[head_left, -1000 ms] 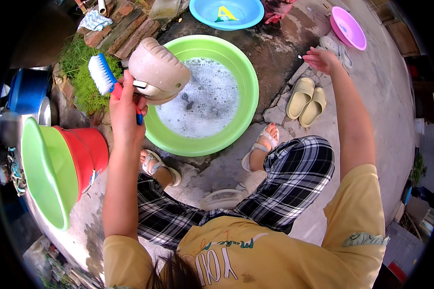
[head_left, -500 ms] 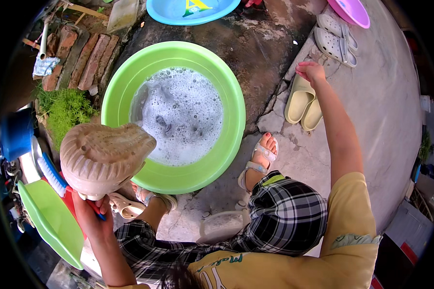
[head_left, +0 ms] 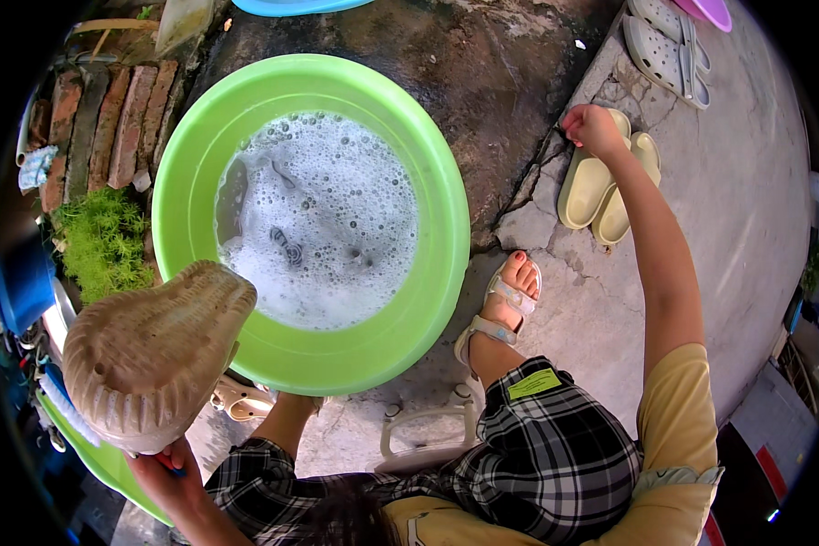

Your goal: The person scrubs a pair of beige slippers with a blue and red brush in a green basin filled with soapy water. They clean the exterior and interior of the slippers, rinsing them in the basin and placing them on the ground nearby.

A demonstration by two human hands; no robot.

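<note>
My left hand (head_left: 175,473) grips a beige clog (head_left: 159,350) with its brown-stained, ridged sole turned up. A scrub brush (head_left: 68,400) with pale bristles shows behind the clog; a blue and red piece of handle shows at the same hand's fingers. To the right of the clog stands a large green basin (head_left: 441,273) with foamy water (head_left: 337,209), and small dark bits of something soaked break the suds. My right hand (head_left: 596,132) is raised at the upper right with curled fingers, nothing visible in them. In the picture it overlaps a pair of cream slippers (head_left: 584,189).
Grey clogs (head_left: 660,55) sit at the upper right beside a pink basin (head_left: 708,11). A blue basin (head_left: 300,5) is at the top edge. Bricks (head_left: 109,127) and a green plant (head_left: 105,241) line the left. Another beige clog (head_left: 238,398) lies by my foot.
The clog in my left hand has moved left and down, away from the basin. My right hand's fingers have curled in. The whole view has shifted somewhat.
</note>
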